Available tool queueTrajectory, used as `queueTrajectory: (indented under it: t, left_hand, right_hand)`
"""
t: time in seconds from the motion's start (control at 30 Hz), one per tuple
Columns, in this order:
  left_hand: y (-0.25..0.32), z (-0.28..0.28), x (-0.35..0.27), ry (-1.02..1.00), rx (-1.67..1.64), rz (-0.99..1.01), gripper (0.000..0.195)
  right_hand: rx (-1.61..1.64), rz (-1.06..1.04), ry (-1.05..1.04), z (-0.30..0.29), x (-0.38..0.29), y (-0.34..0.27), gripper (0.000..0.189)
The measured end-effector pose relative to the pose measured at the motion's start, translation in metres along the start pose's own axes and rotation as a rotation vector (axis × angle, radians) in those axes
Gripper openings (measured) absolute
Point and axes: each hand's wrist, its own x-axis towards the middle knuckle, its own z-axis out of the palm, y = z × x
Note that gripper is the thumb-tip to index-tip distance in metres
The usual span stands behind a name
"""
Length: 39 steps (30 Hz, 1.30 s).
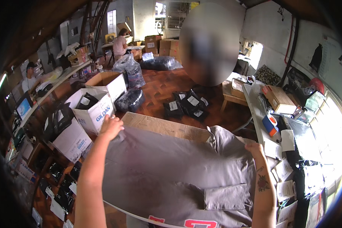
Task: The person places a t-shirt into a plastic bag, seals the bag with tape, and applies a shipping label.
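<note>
A grey garment point(159, 162) with red and white letters near its lower edge lies spread over a table before me. My left hand point(111, 127) grips its far left edge, the cloth bunched under the fingers. At the far right edge, my right hand point(254, 148) pinches the fabric between thumb and fingers. One grey sleeve point(225, 197) lies folded across the body at the lower right. Beyond the garment runs a brown cardboard strip point(165, 126), partly covered by the cloth.
White cardboard boxes point(87, 107) stand at the left, one holding black plastic mailers. More black mailers point(188, 104) lie on the wooden floor ahead. A side table point(252, 105) at the right bears a tape dispenser point(270, 124) and papers. Two people sit farther off.
</note>
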Motion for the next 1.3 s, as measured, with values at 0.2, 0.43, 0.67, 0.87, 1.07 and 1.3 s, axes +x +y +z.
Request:
queueTrajectory:
  t: [0.2,0.43,0.67,0.87,1.07,1.3]
  left_hand:
    - [-0.029,-0.11,-0.128,0.266,-0.237,-0.004,0.016]
    - [-0.027,-0.143,-0.254,-0.102,-0.307,-0.242,0.035]
    - [0.057,-0.048,-0.213,-0.018,-0.317,-0.225,0.047]
    - [0.021,-0.02,-0.239,0.012,-0.218,-0.422,0.051]
    - [0.04,-0.053,-0.272,-0.087,0.031,-0.786,0.043]
    - [0.048,-0.101,-0.264,0.044,0.025,-0.756,0.035]
  right_hand:
    - [0.404,-0.096,0.194,-0.071,-0.144,-0.03,0.017]
    - [0.068,-0.008,0.159,-0.088,-0.311,-0.109,0.024]
    - [-0.171,-0.292,-0.004,0.015,-0.271,-0.177,0.047]
    - [-0.389,-0.476,-0.202,0.032,-0.274,-0.155,0.06]
    - [-0.304,-0.546,-0.243,0.047,-0.278,-0.188,0.053]
    - [-0.065,-0.67,-0.194,0.053,-0.277,-0.207,0.052]
